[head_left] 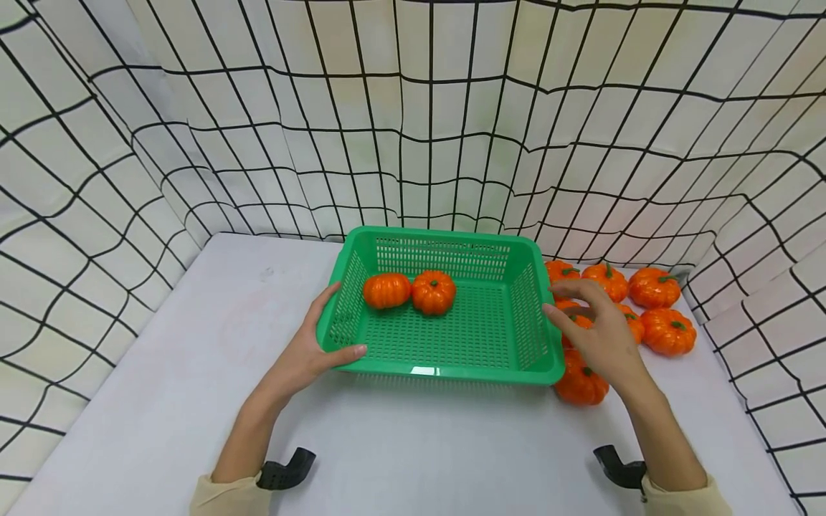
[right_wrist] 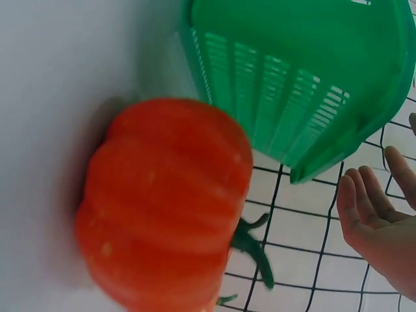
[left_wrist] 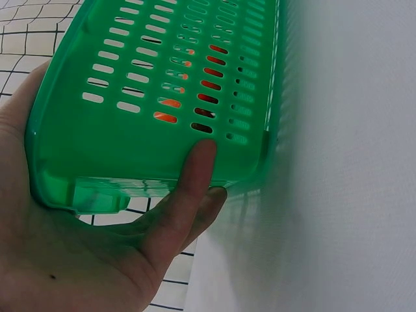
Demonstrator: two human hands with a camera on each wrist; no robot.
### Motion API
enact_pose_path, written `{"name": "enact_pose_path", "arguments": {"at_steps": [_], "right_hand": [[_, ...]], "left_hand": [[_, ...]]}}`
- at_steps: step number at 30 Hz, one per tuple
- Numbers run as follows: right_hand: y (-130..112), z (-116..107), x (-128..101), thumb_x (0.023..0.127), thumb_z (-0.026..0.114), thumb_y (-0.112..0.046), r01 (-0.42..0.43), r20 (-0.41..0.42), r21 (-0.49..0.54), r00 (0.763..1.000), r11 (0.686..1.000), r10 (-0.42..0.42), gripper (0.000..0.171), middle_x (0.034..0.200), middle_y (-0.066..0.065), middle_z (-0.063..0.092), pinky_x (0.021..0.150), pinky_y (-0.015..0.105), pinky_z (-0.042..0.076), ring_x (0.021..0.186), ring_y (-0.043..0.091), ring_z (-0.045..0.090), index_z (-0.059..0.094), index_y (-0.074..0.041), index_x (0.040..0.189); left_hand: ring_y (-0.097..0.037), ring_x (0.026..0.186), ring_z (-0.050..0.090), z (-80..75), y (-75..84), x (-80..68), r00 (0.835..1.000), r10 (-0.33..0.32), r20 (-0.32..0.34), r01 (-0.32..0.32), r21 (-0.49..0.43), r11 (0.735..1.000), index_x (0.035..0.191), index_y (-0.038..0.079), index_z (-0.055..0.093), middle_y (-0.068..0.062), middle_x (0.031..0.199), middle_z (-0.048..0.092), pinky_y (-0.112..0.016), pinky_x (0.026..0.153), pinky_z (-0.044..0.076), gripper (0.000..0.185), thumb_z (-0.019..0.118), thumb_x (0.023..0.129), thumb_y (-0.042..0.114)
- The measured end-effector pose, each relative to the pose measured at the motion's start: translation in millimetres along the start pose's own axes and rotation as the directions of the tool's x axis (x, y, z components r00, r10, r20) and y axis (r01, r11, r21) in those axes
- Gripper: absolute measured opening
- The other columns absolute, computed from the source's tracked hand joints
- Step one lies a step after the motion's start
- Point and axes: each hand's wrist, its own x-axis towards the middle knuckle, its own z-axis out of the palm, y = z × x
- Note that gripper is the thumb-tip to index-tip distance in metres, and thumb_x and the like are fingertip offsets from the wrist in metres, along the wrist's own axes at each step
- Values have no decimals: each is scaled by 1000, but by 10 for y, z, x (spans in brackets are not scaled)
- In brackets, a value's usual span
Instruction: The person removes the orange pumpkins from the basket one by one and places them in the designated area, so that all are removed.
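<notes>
So from my feed the left hand point(head_left: 303, 355) is gripping the near-left corner of the green basket point(head_left: 452, 373), thumb curled over the rim and fingers point(left_wrist: 188, 188) tucked under the side wall. The basket sits mid-frame on the white table point(head_left: 193, 401), with two small orange pumpkins point(head_left: 409, 291) at its back, touching each other.

The right hand point(head_left: 596, 330) hovers just right of the basket, holding nothing, fingers spread and relaxed over the pile of loose pumpkins point(head_left: 652, 308) at right centre of the head view. Nearest one, the front pumpkin point(head_left: 581, 385), sits below the palm, tight against the basket's right corner.

My worry: the one-corner grip looks weak, so if the basket tips or slides, the two inside could roll. Also that front pumpkin is so snug against the wall that the fingers may clip the rim going down. And the pile is crowded, so nudging one could send a neighbour rolling.
</notes>
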Motion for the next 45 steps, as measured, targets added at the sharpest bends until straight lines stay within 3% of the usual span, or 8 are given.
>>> {"name": "enact_pose_path", "arguments": {"at_steps": [6,10,17,33,40,45], "right_hand": [[-70,88,119,102,67,-35,-30,71,36,997,999,28,42,136,14,61,92,44,58,119,39,64,61,-14,139],[-117,152,188,102,67,-36,-52,100,68,994,996,45,46,140,16,61,96,54,58,120,40,65,59,-12,141],[-189,326,349,101,70,-32,-66,185,110,982,992,45,49,143,14,58,109,55,52,133,37,57,55,-8,142],[-368,455,514,102,69,-31,-45,283,101,959,994,15,57,152,16,51,112,54,49,140,39,53,48,-6,148],[-407,593,613,100,70,-36,-53,351,58,936,997,30,63,158,14,47,111,57,49,144,39,48,46,-9,152],[-469,707,644,99,71,-38,-67,425,3,903,998,59,69,164,13,39,111,60,47,148,41,43,42,-13,156]], "left_hand": [[-43,155,26,12,9,16,1000,-4,1,4,2,1000,165,47,7,-14,175,11,-69,118,31,110,83,86,35],[-43,156,24,8,25,11,1000,-20,10,20,-5,1000,164,50,6,-12,176,8,-71,118,29,110,83,87,35],[-43,155,25,-7,24,-23,999,-30,13,30,-13,999,164,49,5,-13,176,7,-72,118,29,110,82,88,34],[-41,154,28,-1,35,-14,1000,-21,12,21,-17,1000,164,50,7,-12,176,11,-66,117,32,109,83,87,35],[-42,155,26,-8,29,-14,1000,-25,10,26,-12,1000,164,49,6,-13,176,9,-68,118,30,110,82,87,34],[-42,154,27,-7,26,-15,1000,-25,14,25,-14,1000,164,49,5,-13,176,9,-68,118,31,110,82,88,34]]}}
